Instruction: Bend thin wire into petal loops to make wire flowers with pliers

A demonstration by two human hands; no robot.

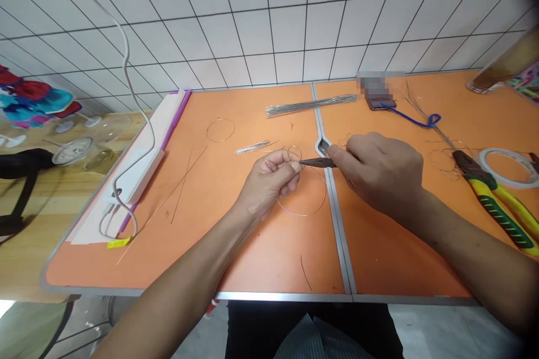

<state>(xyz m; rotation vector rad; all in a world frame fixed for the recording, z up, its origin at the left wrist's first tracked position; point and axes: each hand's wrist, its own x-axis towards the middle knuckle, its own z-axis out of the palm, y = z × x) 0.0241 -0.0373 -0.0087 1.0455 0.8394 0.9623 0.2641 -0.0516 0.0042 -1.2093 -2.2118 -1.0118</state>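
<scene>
My left hand (272, 182) is closed in a pinch on a thin wire ring (303, 202) that loops down to the orange table (236, 247). A smaller wire loop (293, 151) rises just above the fingertips. My right hand (379, 171) is wrapped round small dark pliers (318, 163), whose tip meets the wire at my left fingertips. Both hands work over the middle seam of the table.
A bundle of straight wires (309, 105) lies at the back, a shorter bundle (251, 148) and a wire circle (220, 130) to the left. Yellow-green pliers (497, 205) and a tape roll (509, 167) lie right. A white box with cable (138, 171) lies left.
</scene>
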